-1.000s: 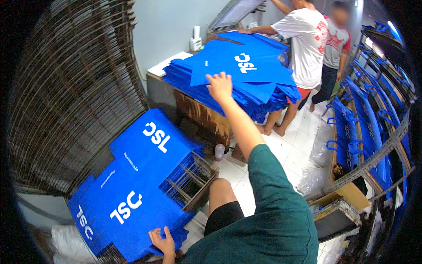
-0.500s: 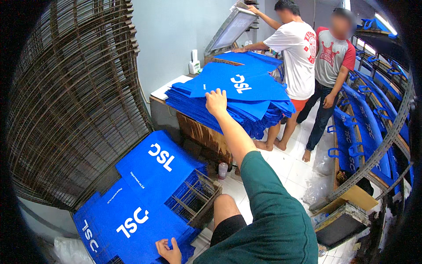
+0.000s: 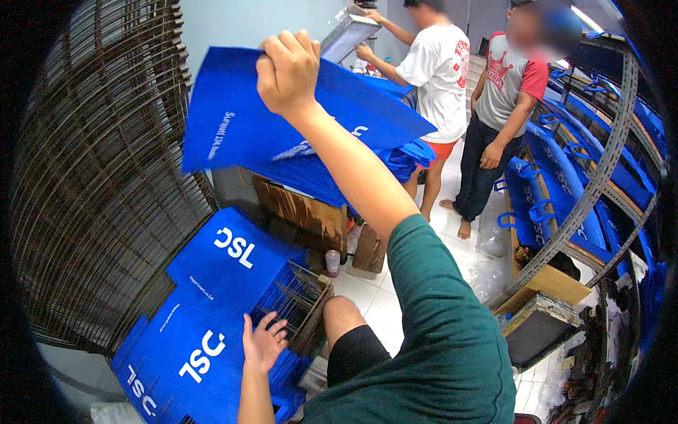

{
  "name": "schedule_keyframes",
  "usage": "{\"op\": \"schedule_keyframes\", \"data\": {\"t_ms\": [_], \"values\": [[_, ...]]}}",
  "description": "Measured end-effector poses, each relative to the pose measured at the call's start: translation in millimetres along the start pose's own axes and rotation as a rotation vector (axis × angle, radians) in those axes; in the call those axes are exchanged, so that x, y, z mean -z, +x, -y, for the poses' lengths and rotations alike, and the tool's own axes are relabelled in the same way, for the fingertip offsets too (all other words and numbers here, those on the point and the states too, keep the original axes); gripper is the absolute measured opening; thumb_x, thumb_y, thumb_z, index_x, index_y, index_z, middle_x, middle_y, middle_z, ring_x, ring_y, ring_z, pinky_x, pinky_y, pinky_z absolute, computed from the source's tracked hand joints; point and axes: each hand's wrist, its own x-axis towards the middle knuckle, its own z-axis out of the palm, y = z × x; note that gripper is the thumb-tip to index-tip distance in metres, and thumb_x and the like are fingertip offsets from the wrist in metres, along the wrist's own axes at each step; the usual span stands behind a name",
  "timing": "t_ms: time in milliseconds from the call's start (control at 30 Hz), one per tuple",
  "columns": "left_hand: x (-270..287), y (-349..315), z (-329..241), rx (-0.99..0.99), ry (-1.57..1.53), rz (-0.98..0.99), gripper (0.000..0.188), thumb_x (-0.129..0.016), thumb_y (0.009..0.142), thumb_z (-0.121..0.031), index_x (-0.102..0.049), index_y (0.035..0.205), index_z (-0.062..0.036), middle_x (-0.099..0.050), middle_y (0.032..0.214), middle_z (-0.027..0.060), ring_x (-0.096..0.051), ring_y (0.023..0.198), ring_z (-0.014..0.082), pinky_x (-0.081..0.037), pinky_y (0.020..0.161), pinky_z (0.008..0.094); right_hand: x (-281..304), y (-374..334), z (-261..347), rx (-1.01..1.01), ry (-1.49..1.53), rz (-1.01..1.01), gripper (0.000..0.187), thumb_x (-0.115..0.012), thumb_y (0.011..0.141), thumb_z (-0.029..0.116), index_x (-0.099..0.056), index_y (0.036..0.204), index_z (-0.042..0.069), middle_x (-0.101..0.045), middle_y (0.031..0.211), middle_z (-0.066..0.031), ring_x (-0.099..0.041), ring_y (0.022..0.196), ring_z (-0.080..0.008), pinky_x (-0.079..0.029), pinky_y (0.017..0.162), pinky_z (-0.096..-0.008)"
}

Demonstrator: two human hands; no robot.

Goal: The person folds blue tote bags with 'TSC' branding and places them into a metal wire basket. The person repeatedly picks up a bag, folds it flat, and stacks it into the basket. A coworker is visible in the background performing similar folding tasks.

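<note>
My right hand [image 3: 288, 74], raised high, pinches the top edge of a blue fabric sheet [image 3: 247, 124] with white printing. The sheet hangs tilted over a stack of similar blue sheets [image 3: 408, 161] on a wooden table and partly hides it. Lower down, my left hand [image 3: 264, 343] has its fingers spread and holds nothing. It is above the blue printed sheets [image 3: 205, 311] laid out on wire drying racks at the left. How high it hovers over them I cannot tell.
Tall wire racks [image 3: 106, 141] stand against the left wall. Beyond the table, a person in a white shirt [image 3: 434, 78] handles a framed screen [image 3: 349, 37]; another person [image 3: 505, 106] stands beside them. Metal shelving [image 3: 600, 169] with blue bags lines the right. A small bottle [image 3: 332, 263] stands on the floor.
My right hand has lifted the blue fabric sheet off the stack, up and to the left. My left hand has risen with its fingers spreading. The white-shirted person's lower hand now reaches the framed screen.
</note>
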Motion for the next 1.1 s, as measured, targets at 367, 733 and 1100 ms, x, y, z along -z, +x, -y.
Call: {"op": "schedule_keyframes", "data": {"t_ms": [367, 733, 1100], "values": [[-54.9, 53.7, -14.1, 0.048, -0.364, 0.496, 0.115, -0.04, 0.063, -0.085, -0.03, 0.131, 0.0074, -0.034, 0.132, 0.0363, -0.043, 0.119, 0.0451, -0.046, 0.091, 0.0482, 1.9, 104.2, 57.9, -0.285, 0.477, -0.141, 0.019, -0.043, 0.072, 0.013, -0.048, 0.063, -0.002, -0.052, 0.062, -0.0167, -0.047, 0.067, -0.032, -0.034, 0.064, -0.0426], [1.0, 93.2, -13.4, -0.012, -0.612, 0.305, 0.042, -0.052, 0.088, -0.029, -0.052, 0.117, 0.0011, -0.055, 0.117, 0.0192, -0.058, 0.098, 0.0388, -0.059, 0.067, 0.0365, -12.4, 75.5, 42.6, -0.663, 1.101, -0.096, 0.027, -0.041, 0.08, 0.015, -0.058, 0.078, -0.006, -0.057, 0.08, -0.0118, -0.051, 0.081, -0.0204, -0.04, 0.076, -0.0304], [13.2, 5.1, -175.0, -0.788, 0.133, -0.138, 0.043, -0.053, 0.081, -0.033, -0.057, 0.108, -0.0004, -0.06, 0.105, 0.0166, -0.058, 0.093, 0.0294, -0.047, 0.083, 0.0433, 77.8, -12.9, -61.4, -0.99, 1.422, -0.406, 0.02, -0.054, 0.079, 0.025, -0.057, 0.081, 0.006, -0.06, 0.084, -0.0082, -0.056, 0.077, -0.0178, -0.043, 0.075, -0.0308]]}}
